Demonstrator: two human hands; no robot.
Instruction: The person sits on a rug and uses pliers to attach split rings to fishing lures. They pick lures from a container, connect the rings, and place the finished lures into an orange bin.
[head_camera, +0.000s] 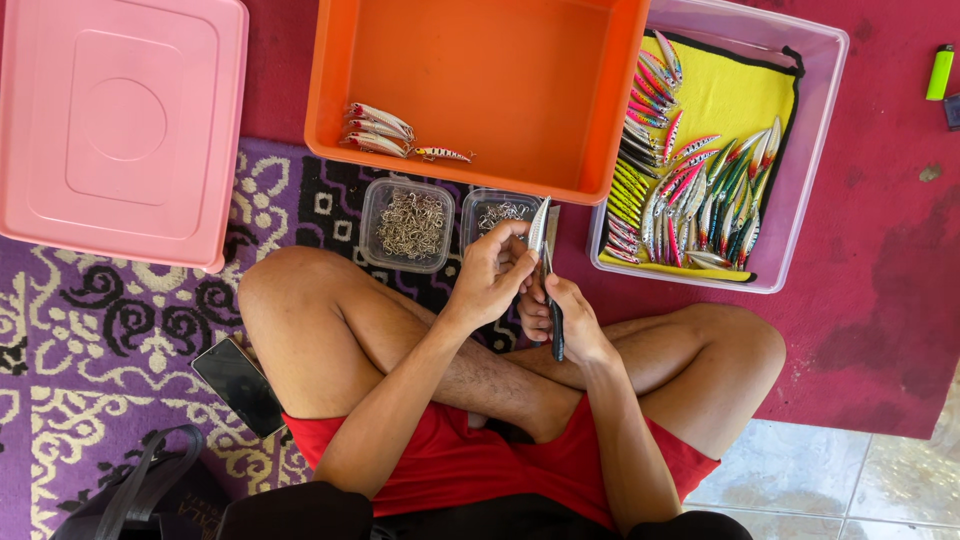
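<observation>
Patterned purple rug (60, 330), orange tub (480, 60) beyond; left hand (492, 275) gripping silver lure (539, 226), right hand (560, 315) gripping pliers (555, 330)

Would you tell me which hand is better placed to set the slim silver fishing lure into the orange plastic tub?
Probably the left hand: it holds the slim silver fishing lure just below the orange plastic tub, while the right hand grips dark-handled pliers.

Phone screen: I see a dark, blank smartphone (238, 385) lying face up on the patterned purple rug, just beside my left thigh; flat rectangle, black glass.
Packages: I find none with printing, only plain tubs and trays.
Labels and signs: I can make out none.
</observation>
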